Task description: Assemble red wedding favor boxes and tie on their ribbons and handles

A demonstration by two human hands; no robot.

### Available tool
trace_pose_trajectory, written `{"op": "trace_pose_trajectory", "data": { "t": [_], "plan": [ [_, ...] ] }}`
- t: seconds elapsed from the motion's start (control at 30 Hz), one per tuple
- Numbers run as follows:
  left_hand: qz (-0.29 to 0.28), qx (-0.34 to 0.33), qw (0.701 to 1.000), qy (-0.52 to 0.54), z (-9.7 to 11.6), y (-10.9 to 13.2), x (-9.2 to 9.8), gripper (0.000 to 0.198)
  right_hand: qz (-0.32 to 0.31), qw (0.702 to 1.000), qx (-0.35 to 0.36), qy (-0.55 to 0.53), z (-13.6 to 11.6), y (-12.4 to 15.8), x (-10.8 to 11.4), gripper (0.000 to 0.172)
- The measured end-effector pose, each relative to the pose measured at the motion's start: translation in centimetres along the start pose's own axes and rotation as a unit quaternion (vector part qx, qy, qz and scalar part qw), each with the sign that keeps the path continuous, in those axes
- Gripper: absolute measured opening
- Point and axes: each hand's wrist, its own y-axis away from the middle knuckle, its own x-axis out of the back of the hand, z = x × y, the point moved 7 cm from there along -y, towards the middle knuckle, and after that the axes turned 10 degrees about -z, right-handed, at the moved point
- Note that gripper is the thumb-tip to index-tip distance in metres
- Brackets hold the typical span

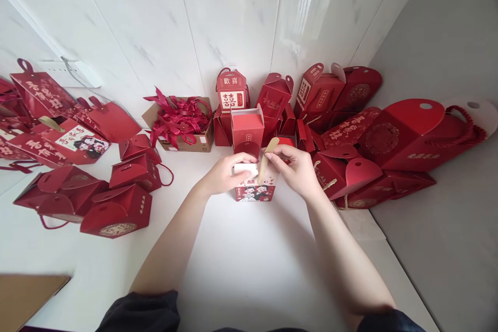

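Note:
In the head view, a small red gift box [254, 193] with a cartoon wedding couple on its front stands on the white table. My left hand [227, 172] is closed on a white flap [247, 169] at the box's top, thumb in front and fingers behind. My right hand [292, 167] pinches a pale gold ribbon strap [269, 157] with a hole near its upper end. The strap slants up from the right side of the box top. A taller red box [248, 127] stands just behind my hands.
An open cardboard box [202, 143] of red ribbons stands against the tiled wall. Red gift boxes [116, 210] cluster at the left, and more red boxes [404, 135] are stacked at the right beside a grey wall. A brown cardboard piece [31, 295] lies front left.

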Motion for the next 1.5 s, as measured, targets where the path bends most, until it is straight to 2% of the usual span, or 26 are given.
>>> {"op": "trace_pose_trajectory", "data": {
  "t": [0.27,0.47,0.63,0.83,0.93,1.03,1.13,1.23,1.5],
  "plan": [
    [0.041,0.014,0.999,0.017,-0.4,-0.2,-0.2,0.045,0.007,0.988,0.064,0.139,-0.8,0.0,-1.0,0.017],
    [0.054,0.007,0.998,-0.027,-0.4,-0.1,0.4,0.046,0.068,0.976,0.091,0.187,0.0,0.1,-2.2,0.02],
    [0.074,-0.059,0.993,-0.064,0.7,0.3,0.9,0.027,0.111,0.967,0.092,0.209,0.6,0.1,-1.3,0.022],
    [0.046,-0.002,0.997,-0.064,-0.1,0.3,0.6,0.022,0.095,0.972,0.09,0.196,0.9,0.0,-1.3,0.021],
    [0.041,0.023,0.996,-0.079,-0.3,0.2,0.5,0.023,0.08,0.975,0.046,0.2,1.5,-0.1,-1.5,0.021],
    [0.042,0.02,0.995,-0.09,0.1,0.2,0.4,0.021,0.097,0.97,0.015,0.22,1.7,0.0,-1.2,0.02],
    [0.013,0.03,0.997,-0.073,-0.1,0.1,-0.1,0.023,0.109,0.973,0.04,0.201,1.4,0.1,-1.0,0.021],
    [-0.006,0.038,0.998,-0.056,-0.2,-0.1,-0.6,0.025,0.091,0.974,0.067,0.195,1.4,0.2,-1.4,0.023],
    [0.017,0.012,1.0,0.014,0.3,-0.8,-2.1,0.025,0.087,0.97,0.08,0.211,1.4,0.2,-1.8,0.023]
  ]
}}
